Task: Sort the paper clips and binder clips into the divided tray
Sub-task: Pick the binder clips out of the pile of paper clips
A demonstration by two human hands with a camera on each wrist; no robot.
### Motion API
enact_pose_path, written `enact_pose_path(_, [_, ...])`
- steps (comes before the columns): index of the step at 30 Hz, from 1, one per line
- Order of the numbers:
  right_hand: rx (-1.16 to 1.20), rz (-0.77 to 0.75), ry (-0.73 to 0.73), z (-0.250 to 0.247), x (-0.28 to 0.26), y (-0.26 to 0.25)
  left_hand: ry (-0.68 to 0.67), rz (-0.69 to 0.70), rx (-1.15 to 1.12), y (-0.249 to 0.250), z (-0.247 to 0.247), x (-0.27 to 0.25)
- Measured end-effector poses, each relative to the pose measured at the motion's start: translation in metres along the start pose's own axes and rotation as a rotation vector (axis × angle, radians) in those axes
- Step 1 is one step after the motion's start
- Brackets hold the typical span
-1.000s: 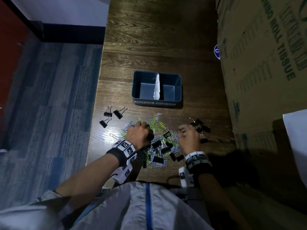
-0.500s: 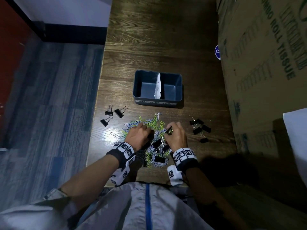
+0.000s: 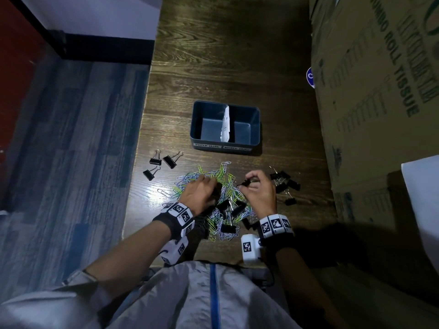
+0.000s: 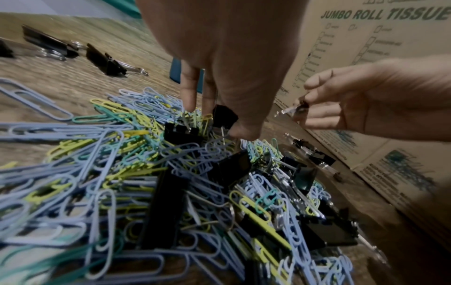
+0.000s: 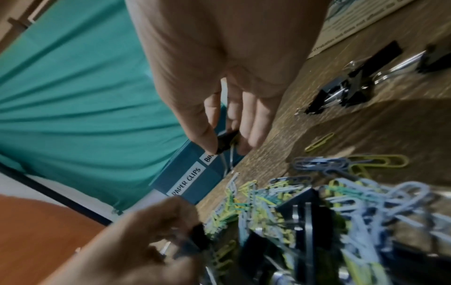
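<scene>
A mixed pile of blue, green and yellow paper clips (image 3: 215, 181) with black binder clips among them lies on the wooden table, in front of the dark blue divided tray (image 3: 255, 129). The tray has a white paper divider (image 3: 225, 124) and front labels, and both compartments look bare. My left hand (image 3: 209, 186) reaches down into the pile, thumb and fingers curled round a black binder clip (image 4: 224, 115). My right hand (image 3: 248, 182) hovers just right of the pile and pinches a small black binder clip (image 5: 225, 142) between thumb and fingers.
Three binder clips (image 3: 161, 162) lie apart on the left of the pile, and several more binder clips (image 3: 285, 184) lie on the right. A tall cardboard box (image 3: 380, 115) walls off the table's right side. The table's left edge (image 3: 140, 162) drops to the floor.
My right hand came from the right-hand binder clips to the pile, then lifted a little to the right with a binder clip pinched. My left hand stayed in the pile.
</scene>
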State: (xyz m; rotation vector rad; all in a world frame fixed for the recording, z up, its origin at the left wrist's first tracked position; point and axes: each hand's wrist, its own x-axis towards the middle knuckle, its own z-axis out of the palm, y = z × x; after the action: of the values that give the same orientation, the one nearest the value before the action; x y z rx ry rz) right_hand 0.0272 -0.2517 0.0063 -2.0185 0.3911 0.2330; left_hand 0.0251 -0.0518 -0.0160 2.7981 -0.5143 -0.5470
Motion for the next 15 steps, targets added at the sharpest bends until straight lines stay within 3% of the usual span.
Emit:
enact_pose_path(4, [-0.033, 0.031, -0.043, -0.002, -0.001, 0.006, 0.066, -0.01, -0.262, -0.008, -0.003, -0.007])
enact_pose_path(10, [0.042, 0.066, 0.005, -0.005, -0.002, 0.008, 0.036, -0.2, -0.685, -0.025, -0.008, -0.005])
enact_pose_path(15, [0.058, 0.063, 0.048, -0.014, 0.005, 0.015, 0.106, -0.202, -0.774, -0.034, -0.013, -0.008])
